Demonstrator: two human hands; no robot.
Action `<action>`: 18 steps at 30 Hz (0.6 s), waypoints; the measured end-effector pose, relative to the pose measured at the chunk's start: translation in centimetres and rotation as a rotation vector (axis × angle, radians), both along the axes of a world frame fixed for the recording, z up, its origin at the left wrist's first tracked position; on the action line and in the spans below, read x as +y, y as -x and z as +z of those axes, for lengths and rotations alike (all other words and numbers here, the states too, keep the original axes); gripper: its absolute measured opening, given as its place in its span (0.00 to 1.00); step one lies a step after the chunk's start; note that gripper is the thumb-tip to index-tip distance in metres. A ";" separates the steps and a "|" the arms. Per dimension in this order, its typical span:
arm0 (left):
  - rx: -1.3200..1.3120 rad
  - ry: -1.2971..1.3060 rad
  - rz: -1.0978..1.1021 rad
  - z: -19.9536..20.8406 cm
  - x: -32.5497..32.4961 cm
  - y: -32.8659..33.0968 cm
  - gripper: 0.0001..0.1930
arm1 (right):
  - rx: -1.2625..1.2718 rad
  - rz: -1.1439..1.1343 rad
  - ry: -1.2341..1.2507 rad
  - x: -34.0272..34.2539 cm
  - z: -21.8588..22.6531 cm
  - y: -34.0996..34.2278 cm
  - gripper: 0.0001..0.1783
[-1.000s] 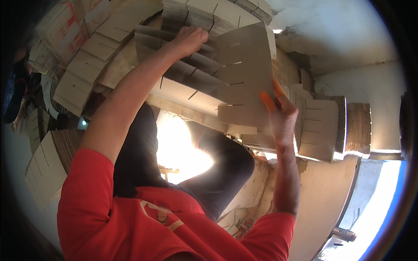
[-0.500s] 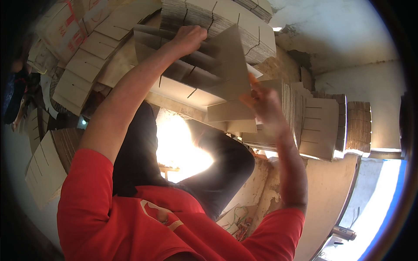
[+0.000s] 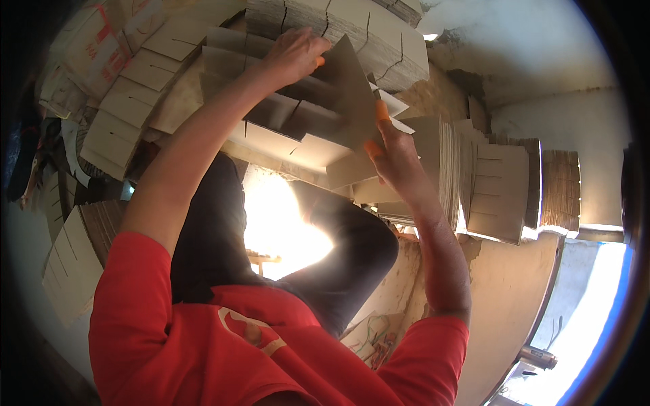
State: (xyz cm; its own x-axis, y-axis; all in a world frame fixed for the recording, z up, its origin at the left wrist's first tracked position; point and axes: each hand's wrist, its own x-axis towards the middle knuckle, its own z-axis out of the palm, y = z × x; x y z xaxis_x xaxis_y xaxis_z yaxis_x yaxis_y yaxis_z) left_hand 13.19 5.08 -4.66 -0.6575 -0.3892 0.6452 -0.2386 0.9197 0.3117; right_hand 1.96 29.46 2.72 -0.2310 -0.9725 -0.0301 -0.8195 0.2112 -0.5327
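A partly joined cardboard divider [image 3: 277, 111], made of several upright slotted grey strips, sits in front of me on a ledge. A crossing cardboard sheet [image 3: 347, 101] stands tilted at its right end. My left hand [image 3: 298, 55] reaches over the strips with fingers curled on the cardboard near the sheet's upper corner; what lies under the fingertips is partly hidden. My right hand [image 3: 398, 152] grips the sheet's right edge. Orange covers show on fingers of both hands.
A tall stack of slotted cardboard [image 3: 338, 40] stands behind the divider. More cardboard stacks [image 3: 497, 189] line the right side. Overlapping slotted sheets [image 3: 128, 111] lie at left, beside a taped carton [image 3: 108, 51]. Another stack [image 3: 74, 260] is at lower left. Bright light shows between my legs.
My right hand has moved left and slightly up, bringing the crossing sheet closer over the strips. My left hand has shifted only slightly, its fingers now nearer the sheet's top corner.
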 end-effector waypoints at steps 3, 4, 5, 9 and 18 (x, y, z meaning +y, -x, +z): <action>-0.322 -0.199 -0.143 4.9 5.2 -2.5 0.14 | -0.022 0.040 0.022 0.2 0.7 -0.1 0.35; -0.561 -0.276 -0.195 6.2 7.1 -3.4 0.15 | -0.012 0.041 0.010 0.3 1.0 0.1 0.35; -0.583 -0.264 -0.259 6.1 9.1 -4.3 0.15 | -0.009 0.033 -0.002 0.2 1.3 0.0 0.36; -0.481 -0.270 -0.307 1.0 11.1 -5.1 0.08 | 0.041 0.033 -0.043 -0.4 1.5 -0.5 0.39; -0.170 -0.298 -0.333 -1.3 11.4 -4.3 0.02 | 0.173 0.140 0.009 3.1 -4.5 -1.0 0.45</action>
State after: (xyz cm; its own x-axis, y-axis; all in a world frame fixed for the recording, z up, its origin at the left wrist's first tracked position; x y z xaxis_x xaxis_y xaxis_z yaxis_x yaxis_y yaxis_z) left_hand 17.49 16.43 -5.94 -0.8643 -0.2914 0.4099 -0.0170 0.8314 0.5554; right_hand 3.01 32.52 -1.77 -0.0949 -0.9955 0.0073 -0.9197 0.0849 -0.3832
